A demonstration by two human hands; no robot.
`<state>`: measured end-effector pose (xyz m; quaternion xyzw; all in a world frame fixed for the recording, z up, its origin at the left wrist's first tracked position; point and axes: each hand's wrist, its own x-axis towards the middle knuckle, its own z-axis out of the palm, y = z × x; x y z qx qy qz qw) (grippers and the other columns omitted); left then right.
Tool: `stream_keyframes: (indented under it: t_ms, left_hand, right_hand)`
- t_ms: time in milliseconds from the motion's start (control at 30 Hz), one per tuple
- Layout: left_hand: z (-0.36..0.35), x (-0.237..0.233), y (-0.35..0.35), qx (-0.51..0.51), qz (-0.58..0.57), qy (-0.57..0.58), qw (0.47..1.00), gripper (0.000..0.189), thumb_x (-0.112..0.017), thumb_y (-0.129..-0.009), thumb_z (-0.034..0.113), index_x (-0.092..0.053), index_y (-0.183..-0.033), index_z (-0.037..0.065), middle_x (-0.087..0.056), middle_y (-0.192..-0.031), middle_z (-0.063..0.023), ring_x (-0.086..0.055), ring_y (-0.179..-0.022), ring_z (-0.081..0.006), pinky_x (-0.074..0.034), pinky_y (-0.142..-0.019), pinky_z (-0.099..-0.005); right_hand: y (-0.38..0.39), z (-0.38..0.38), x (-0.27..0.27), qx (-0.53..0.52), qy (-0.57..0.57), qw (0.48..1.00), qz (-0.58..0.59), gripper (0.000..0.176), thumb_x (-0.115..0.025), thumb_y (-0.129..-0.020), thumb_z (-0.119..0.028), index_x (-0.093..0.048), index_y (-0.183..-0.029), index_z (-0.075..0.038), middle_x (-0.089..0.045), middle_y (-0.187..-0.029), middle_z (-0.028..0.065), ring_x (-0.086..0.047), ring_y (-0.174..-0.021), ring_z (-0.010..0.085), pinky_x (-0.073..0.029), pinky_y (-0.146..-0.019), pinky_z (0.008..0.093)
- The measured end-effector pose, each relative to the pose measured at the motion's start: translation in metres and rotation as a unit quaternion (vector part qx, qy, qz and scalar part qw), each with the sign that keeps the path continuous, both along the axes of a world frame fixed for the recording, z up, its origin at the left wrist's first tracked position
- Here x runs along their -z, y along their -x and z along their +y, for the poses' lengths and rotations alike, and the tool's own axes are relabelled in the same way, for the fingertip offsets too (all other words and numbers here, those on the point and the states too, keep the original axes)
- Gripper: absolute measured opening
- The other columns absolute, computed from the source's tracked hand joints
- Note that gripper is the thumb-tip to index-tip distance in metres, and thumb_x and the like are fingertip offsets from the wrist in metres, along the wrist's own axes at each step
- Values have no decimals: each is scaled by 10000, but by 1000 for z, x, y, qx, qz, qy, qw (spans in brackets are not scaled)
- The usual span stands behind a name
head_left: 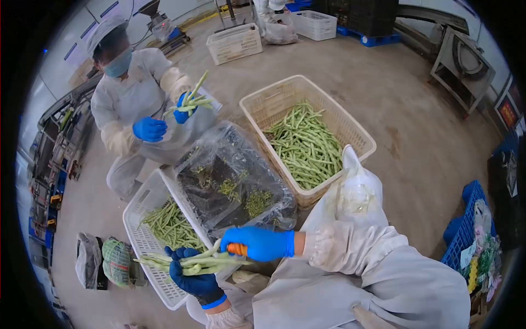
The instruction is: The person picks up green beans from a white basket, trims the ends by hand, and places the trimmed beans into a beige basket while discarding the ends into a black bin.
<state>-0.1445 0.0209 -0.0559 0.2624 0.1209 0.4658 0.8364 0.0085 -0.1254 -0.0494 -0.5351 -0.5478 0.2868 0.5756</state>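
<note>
In a dark blue glove, my left hand is closed round a bunch of long green beans. The bunch lies crosswise over the near end of a white crate. My right hand, in a bright blue glove, grips a small orange-handled knife at the bean ends; its blade is mostly hidden. More green beans lie in the white crate. Beyond my hands, a box lined with clear plastic contains small green trimmings.
A cream crate half full of green beans stands ahead. Opposite sits a co-worker in blue gloves, holding several beans. A green bundle rests on the floor at left, a blue crate at right. Further crates stand behind.
</note>
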Motion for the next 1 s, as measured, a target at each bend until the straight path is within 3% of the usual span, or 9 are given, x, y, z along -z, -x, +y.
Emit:
stream_keyframes:
  t_ms: [133, 200, 467, 700, 733, 800, 867, 933, 1000]
  left_hand:
    - [2, 5, 2, 137, -33, 34, 989, 487, -537, -838, 177, -427, -1294, 48, -597, -962, -92, -587, -853, -213, -491, -795, -338]
    - [4, 8, 7, 236, 129, 14, 963, 499, -553, -804, 162, -448, -1278, 48, -587, -989, -90, -584, -883, -211, -493, -801, -342]
    - [-28, -7, -17, 241, 246, 51, 937, 503, -578, -742, 81, -457, -1217, -33, -578, -949, -144, -595, -934, -303, -508, -850, -406]
    - [4, 8, -3, 160, 174, 90, 967, 474, -572, -761, 96, -469, -1215, 5, -570, -954, -122, -568, -914, -266, -477, -857, -392]
    - [7, 9, -4, 116, 160, 116, 973, 463, -570, -767, 97, -475, -1212, 14, -570, -957, -120, -566, -923, -265, -469, -868, -390]
    - [17, 19, -4, 95, 141, 134, 976, 399, -563, -780, 97, -507, -1169, 31, -578, -948, -104, -570, -909, -262, -467, -869, -392]
    - [21, 25, -5, 58, 109, 117, 985, 327, -563, -791, 102, -537, -1112, 47, -588, -937, -85, -575, -905, -252, -470, -862, -385]
    - [36, 49, -1, 47, 99, 80, 991, 243, -592, -812, 193, -584, -1021, 69, -612, -975, -99, -584, -946, -228, -466, -880, -371]
    - [21, 28, -10, -24, 122, 93, 988, 240, -605, -811, 210, -591, -1007, 72, -616, -982, -100, -586, -950, -233, -468, -878, -377]
  right_hand:
    - [4, 1, -2, -57, -69, 990, -107, 158, -577, -806, -98, -587, -957, -51, -592, -865, 166, -581, -768, 341, -465, -677, 407]
    - [-6, 5, -3, -29, -49, 886, -460, 163, -597, -754, -123, -602, -902, -54, -589, -804, 152, -590, -726, 341, -478, -632, 415]
    - [-72, 34, -30, 185, -147, 934, -268, 123, -544, -817, -108, -585, -918, -50, -551, -832, 147, -544, -787, 346, -452, -698, 407]
    - [-160, 16, 0, 483, -127, 861, -94, 276, -575, -774, -5, -586, -1049, -31, -580, -926, 101, -559, -857, 218, -454, -781, 302]
    - [-158, 18, 14, 477, -127, 865, -91, 276, -575, -774, -5, -586, -1049, -31, -580, -926, 101, -559, -857, 218, -454, -781, 302]
    - [-146, 9, 40, 365, 136, 781, -489, 266, -588, -791, -53, -599, -1056, -42, -591, -886, 138, -581, -805, 284, -473, -755, 354]
    - [-106, 8, 28, 279, -12, 896, -344, 269, -583, -818, -76, -601, -1085, -50, -600, -950, 166, -592, -846, 322, -485, -747, 384]
    - [-52, 1, -8, 49, 147, 987, 39, 254, -579, -835, -125, -607, -1074, -44, -604, -1000, 176, -592, -881, 338, -483, -757, 398]
    - [-20, 2, -1, -18, 156, 984, -81, 254, -569, -840, -154, -615, -1067, -48, -613, -1019, 168, -598, -898, 328, -478, -776, 402]
